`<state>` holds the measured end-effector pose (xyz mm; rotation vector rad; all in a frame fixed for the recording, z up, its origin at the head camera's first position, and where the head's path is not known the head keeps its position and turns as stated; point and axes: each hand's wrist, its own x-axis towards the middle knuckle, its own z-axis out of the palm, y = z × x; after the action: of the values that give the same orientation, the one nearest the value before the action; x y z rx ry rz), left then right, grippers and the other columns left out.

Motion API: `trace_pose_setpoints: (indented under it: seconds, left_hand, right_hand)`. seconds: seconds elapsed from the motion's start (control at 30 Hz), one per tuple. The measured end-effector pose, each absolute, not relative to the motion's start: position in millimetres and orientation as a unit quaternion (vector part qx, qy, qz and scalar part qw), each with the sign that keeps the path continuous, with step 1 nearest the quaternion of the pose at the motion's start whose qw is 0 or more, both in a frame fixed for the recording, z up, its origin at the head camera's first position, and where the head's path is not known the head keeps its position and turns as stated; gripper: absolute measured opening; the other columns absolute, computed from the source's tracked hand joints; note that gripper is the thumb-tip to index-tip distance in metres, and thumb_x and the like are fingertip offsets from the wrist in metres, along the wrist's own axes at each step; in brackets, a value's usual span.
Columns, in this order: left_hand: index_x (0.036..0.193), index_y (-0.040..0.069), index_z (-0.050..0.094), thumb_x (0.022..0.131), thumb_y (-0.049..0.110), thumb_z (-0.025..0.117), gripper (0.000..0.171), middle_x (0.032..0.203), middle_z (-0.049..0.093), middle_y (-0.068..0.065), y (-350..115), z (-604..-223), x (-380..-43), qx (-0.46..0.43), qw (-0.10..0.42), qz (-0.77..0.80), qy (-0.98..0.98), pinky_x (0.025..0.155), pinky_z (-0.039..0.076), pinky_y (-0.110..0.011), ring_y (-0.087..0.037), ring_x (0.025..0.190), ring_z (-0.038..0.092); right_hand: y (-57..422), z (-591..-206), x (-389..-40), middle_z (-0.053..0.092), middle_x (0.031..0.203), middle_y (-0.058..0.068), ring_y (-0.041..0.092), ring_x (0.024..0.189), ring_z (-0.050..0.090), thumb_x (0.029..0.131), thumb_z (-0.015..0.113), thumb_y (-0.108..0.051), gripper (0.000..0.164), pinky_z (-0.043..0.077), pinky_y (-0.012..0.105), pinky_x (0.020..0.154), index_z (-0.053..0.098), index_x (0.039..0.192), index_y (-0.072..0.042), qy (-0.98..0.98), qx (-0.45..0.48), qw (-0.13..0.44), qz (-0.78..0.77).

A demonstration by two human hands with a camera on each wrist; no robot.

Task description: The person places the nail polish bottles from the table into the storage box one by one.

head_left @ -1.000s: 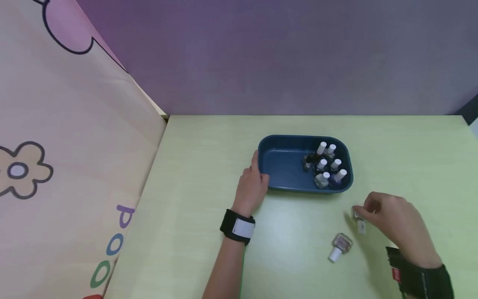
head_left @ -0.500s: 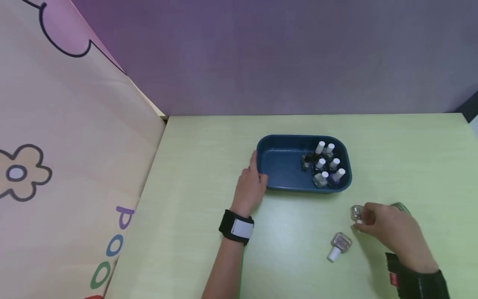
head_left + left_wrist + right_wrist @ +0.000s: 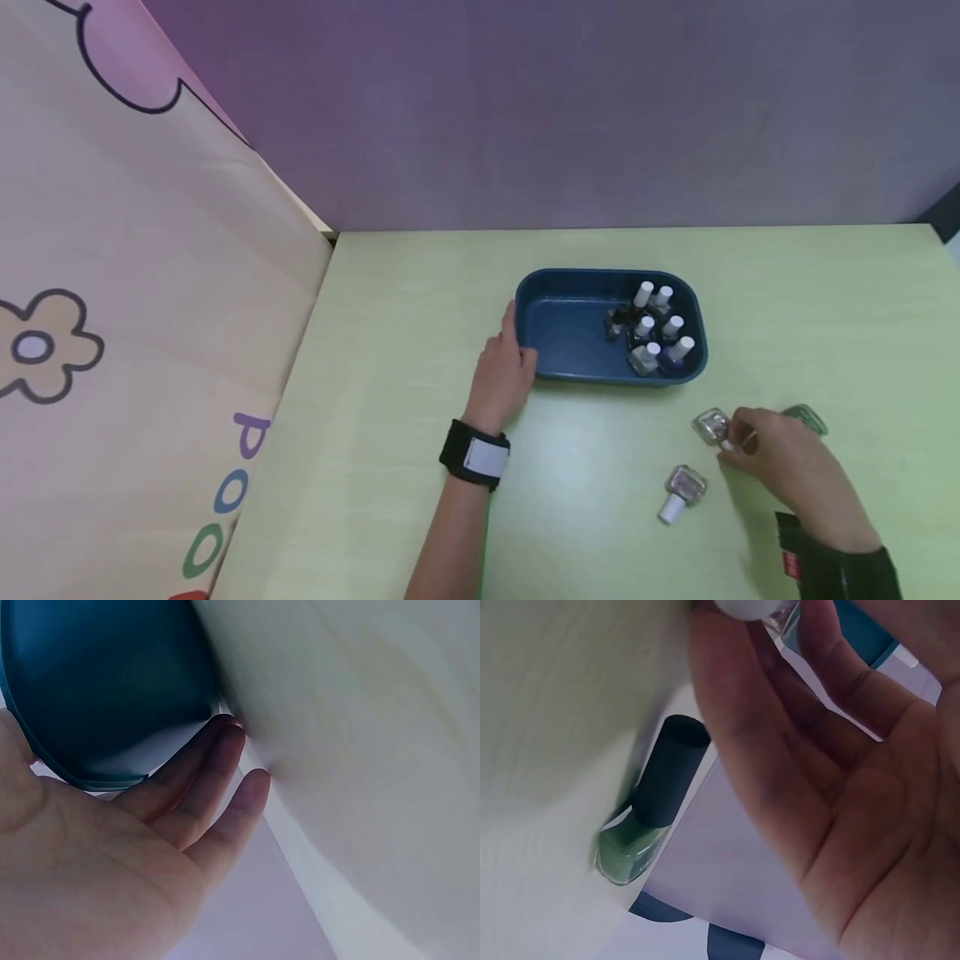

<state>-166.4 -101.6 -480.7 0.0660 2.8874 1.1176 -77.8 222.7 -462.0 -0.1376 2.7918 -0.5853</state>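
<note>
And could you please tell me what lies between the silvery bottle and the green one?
In the head view, the right hand, which holds the silvery bottle, lies between it and the green bottle.

The tray (image 3: 573, 337) is showing dark blue, the worktop (image 3: 375, 375) pale green; most caps (image 3: 672, 509) are looking white, a green bottle (image 3: 626, 851) is sporting near-black. A grey-outlined flower (image 3: 32, 347) is patterning the pale sheet (image 3: 172, 267).
</note>
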Motion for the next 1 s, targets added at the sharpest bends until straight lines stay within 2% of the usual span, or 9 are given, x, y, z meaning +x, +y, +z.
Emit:
trace_pose_setpoints:
  seconds: [0.2, 0.43, 0.57, 0.7, 0.87, 1.0]
  left_hand:
    - [0.153, 0.018, 0.011, 0.092, 0.018, 0.047, 0.070, 0.073, 0.048, -0.004, -103, -478, -166, 0.021, 0.022, 0.365, 0.931, 0.053, 0.035, -0.029, -0.018, 0.063, 0.044]
    - [0.152, 0.017, 0.012, 0.092, 0.017, 0.047, 0.070, 0.071, 0.048, -0.004, -102, -479, -166, 0.026, 0.017, 0.364, 0.931, 0.051, 0.034, -0.029, -0.018, 0.060, 0.044]
    - [0.153, 0.017, 0.011, 0.092, 0.018, 0.047, 0.070, 0.071, 0.048, -0.004, -101, -479, -166, 0.027, 0.017, 0.363, 0.931, 0.051, 0.034, -0.029, -0.018, 0.061, 0.044]
    - [0.153, 0.019, 0.011, 0.092, 0.018, 0.047, 0.070, 0.072, 0.048, -0.004, -101, -480, -166, 0.024, 0.018, 0.363, 0.931, 0.052, 0.034, -0.029, -0.019, 0.062, 0.044]
    - [0.153, 0.018, 0.012, 0.092, 0.019, 0.047, 0.070, 0.072, 0.048, -0.004, -101, -480, -166, 0.023, 0.018, 0.361, 0.932, 0.051, 0.033, -0.029, -0.019, 0.062, 0.044]
    - [0.153, 0.018, 0.012, 0.092, 0.018, 0.048, 0.071, 0.071, 0.048, -0.004, -101, -480, -166, 0.022, 0.017, 0.362, 0.932, 0.051, 0.033, -0.029, -0.019, 0.061, 0.044]
  right_hand:
    - [223, -460, -82, 0.062, 0.071, 0.000, 0.016, 0.064, 0.056, 0.072, 0.076, -0.010, 0.015, 0.047, 0.039, 0.059, 0.063, 0.080, -0.008, 0.970, -0.047, 0.146, -0.190]
    - [233, -451, -84, 0.066, 0.074, 0.004, 0.021, 0.064, 0.062, 0.073, 0.075, -0.010, 0.011, 0.049, 0.042, 0.058, 0.065, 0.079, -0.009, 0.970, -0.071, 0.070, -0.223]
    - [235, -448, -87, 0.068, 0.074, 0.005, 0.024, 0.064, 0.064, 0.073, 0.076, -0.012, 0.010, 0.049, 0.037, 0.055, 0.069, 0.078, -0.009, 0.970, -0.072, 0.028, -0.229]
    - [234, -445, -89, 0.068, 0.077, 0.012, 0.029, 0.067, 0.065, 0.073, 0.077, -0.010, 0.013, 0.048, 0.032, 0.051, 0.071, 0.084, -0.004, 0.971, -0.051, 0.013, -0.235]
    - [233, -442, -92, 0.067, 0.085, 0.023, 0.036, 0.070, 0.065, 0.076, 0.074, -0.009, 0.020, 0.049, 0.040, 0.051, 0.069, 0.092, 0.003, 0.973, -0.015, 0.007, -0.231]
    - [235, -436, -94, 0.067, 0.087, 0.026, 0.041, 0.071, 0.066, 0.077, 0.074, -0.008, 0.020, 0.049, 0.048, 0.055, 0.068, 0.092, 0.004, 0.973, -0.021, -0.037, -0.228]
